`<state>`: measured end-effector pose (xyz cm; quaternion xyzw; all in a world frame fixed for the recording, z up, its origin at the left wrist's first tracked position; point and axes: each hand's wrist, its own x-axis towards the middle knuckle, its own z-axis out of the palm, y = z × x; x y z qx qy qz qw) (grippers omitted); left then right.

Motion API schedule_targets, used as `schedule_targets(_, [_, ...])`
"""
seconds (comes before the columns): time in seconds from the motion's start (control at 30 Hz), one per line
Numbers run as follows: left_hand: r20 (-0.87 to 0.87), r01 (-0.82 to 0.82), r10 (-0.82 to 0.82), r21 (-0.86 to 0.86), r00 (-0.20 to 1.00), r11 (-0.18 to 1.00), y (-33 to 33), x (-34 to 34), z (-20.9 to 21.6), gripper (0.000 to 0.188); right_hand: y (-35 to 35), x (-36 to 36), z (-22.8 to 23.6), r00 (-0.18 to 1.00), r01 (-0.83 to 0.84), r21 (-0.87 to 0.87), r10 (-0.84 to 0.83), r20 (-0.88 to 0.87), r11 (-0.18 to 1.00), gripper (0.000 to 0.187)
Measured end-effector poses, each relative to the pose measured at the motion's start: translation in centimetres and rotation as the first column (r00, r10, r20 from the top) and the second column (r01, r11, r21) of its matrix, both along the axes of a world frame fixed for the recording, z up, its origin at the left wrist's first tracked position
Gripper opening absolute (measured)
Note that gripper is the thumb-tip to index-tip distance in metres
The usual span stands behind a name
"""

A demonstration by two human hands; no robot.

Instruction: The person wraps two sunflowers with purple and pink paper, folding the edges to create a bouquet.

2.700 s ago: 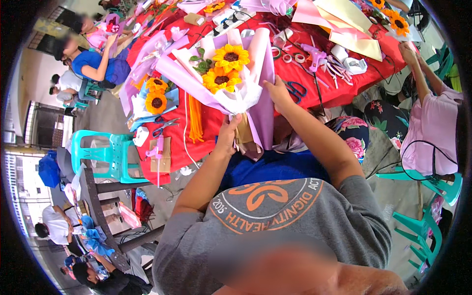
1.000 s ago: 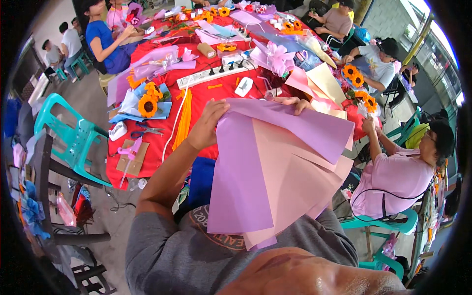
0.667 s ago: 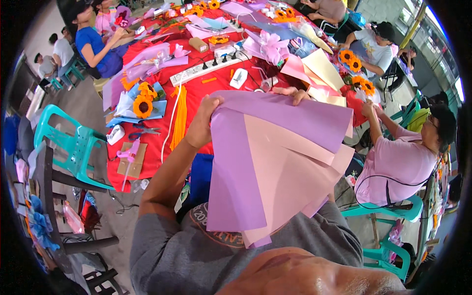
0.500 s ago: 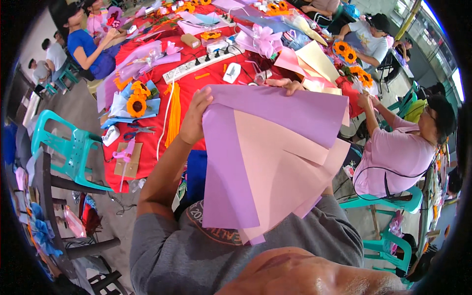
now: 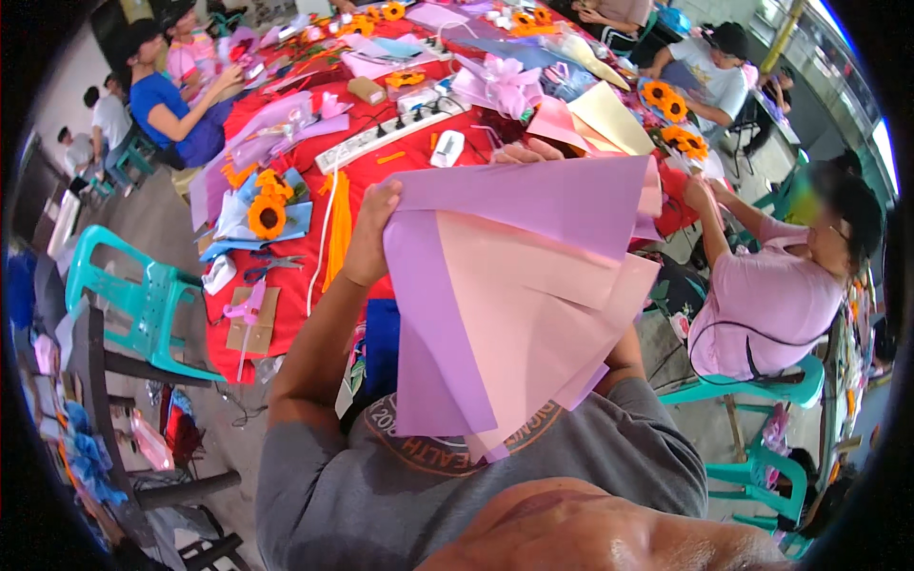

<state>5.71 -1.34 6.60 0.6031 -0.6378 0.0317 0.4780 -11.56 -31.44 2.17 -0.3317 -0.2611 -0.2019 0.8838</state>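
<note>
In front of my chest I hold folded flower wrapping paper (image 5: 543, 324), purple along the top and left and pale pink in the middle, in overlapping layers. My left hand (image 5: 374, 233) grips its upper left corner, the thumb side against the front. Of my right hand (image 5: 529, 152) only the fingers show, over the top edge; the palm and wrist are hidden behind the sheets. My right forearm (image 5: 624, 360) reappears below the paper's right side.
A red-covered table (image 5: 381, 195) carries a white power strip (image 5: 390, 133), a sunflower bouquet (image 5: 267, 217), orange strips (image 5: 339, 228), scissors (image 5: 273, 264) and a pink glue gun (image 5: 248, 306). A green chair (image 5: 143, 295) stands left; a co-worker in pink (image 5: 762, 309) sits right.
The wrapping paper has shifted slightly left and tilted, its right side folding back a little. My right fingers have slid left along the top edge. Both hands still hold it.
</note>
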Motion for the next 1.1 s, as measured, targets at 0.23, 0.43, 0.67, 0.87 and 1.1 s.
schedule_targets(0.23, [0.211, 0.008, 0.033, -0.19, 0.977, 0.982, 2.1, -0.5, 1.9, 0.068, 4.1, 0.6, 7.2, 0.928, 0.19, -0.588, 0.052, 0.37, 0.787, 0.031])
schedule_targets(0.43, [0.26, 0.02, 0.027, -0.179, 0.965, 0.984, 1.1, -1.7, 2.7, 0.066, 4.1, -3.1, 7.9, 0.944, 0.182, -0.566, 0.018, 0.328, 0.804, 0.02])
schedule_targets(0.67, [0.059, 0.026, -0.017, -0.157, 0.998, 0.987, 0.8, -1.0, 0.5, 0.064, 6.3, -3.7, 8.0, 0.975, 0.196, -0.356, -0.143, 0.171, 0.914, 0.008])
schedule_targets(0.87, [0.144, -0.018, 0.039, -0.145, 0.989, 0.989, 1.6, -0.4, 1.1, 0.067, 6.5, -2.5, 8.5, 0.983, 0.035, -0.315, 0.024, 0.184, 0.949, 0.008])
schedule_targets(1.1, [0.172, 0.009, 0.017, -0.15, 0.985, 0.989, 1.4, 0.6, 0.7, 0.068, 7.3, -1.7, 8.8, 0.949, 0.144, -0.292, -0.049, 0.311, 0.946, 0.016])
